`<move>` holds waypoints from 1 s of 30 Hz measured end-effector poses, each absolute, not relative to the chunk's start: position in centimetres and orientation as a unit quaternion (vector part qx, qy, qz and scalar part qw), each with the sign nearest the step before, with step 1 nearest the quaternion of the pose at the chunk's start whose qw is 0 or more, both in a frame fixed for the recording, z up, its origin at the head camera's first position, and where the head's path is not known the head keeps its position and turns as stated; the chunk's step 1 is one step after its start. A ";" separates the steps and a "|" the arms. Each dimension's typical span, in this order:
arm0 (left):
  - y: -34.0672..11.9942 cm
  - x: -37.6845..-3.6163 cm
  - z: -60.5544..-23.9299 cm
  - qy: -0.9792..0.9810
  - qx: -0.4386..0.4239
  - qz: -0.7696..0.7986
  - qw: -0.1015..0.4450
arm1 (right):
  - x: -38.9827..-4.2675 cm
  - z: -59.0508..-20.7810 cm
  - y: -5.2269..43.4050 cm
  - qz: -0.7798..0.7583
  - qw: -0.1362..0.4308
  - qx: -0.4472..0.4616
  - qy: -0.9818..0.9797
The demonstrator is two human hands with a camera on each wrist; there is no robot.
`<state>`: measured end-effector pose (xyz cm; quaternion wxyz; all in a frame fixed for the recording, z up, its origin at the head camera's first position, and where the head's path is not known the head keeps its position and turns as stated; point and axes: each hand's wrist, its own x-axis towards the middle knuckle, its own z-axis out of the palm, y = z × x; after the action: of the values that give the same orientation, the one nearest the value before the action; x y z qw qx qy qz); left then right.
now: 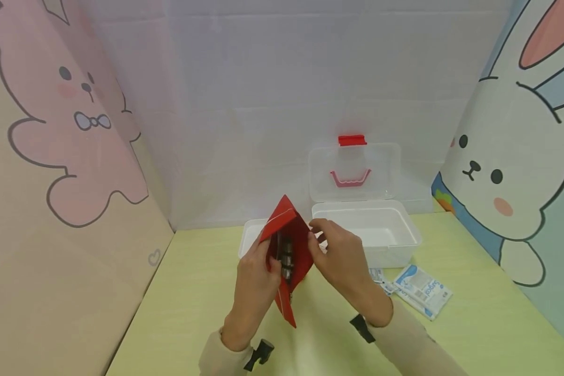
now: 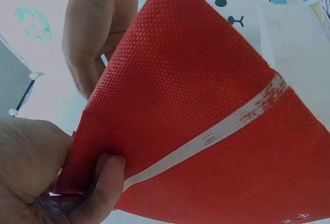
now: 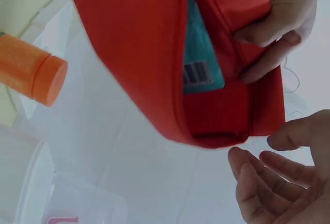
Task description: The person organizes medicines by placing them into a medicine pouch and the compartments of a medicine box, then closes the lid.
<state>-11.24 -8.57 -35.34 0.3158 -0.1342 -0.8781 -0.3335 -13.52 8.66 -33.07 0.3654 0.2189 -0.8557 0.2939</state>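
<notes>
**Red pouch held open above the table**

The left hand [image 1: 256, 271] is gripping a red pouch [image 1: 289, 250] (a white stripe crossing it) above the green table [image 1: 192, 292], before an open white box [image 1: 380, 230]. The right hand [image 1: 340, 256] is hovering beside it, fingers seemingly relaxed, holding nothing. A teal packet [image 3: 198, 59] is showing inside.

On the bench [image 1: 192, 303], the pouch [image 1: 289, 250] sits between both hands, before the open box [image 1: 366, 230]; packets [image 1: 423, 290] lie right.
</notes>
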 end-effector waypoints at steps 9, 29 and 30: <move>-10.4 -11.0 -35.4 -0.884 -0.108 -0.325 0.319 | -15.9 -35.1 9.8 0.307 0.365 0.213 -0.853; -12.2 -10.8 -35.1 -0.885 -0.075 -0.335 0.314 | -19.1 -41.3 7.4 0.293 0.113 0.232 -0.921; -12.2 -10.9 -35.2 -0.885 -0.074 -0.335 0.314 | -19.2 -41.6 7.3 0.293 0.110 0.236 -0.920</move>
<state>-10.85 -12.25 -35.15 0.3135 -0.0736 -0.8853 -0.3354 -19.25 7.26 -41.60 0.1095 0.2364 -0.9198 0.2933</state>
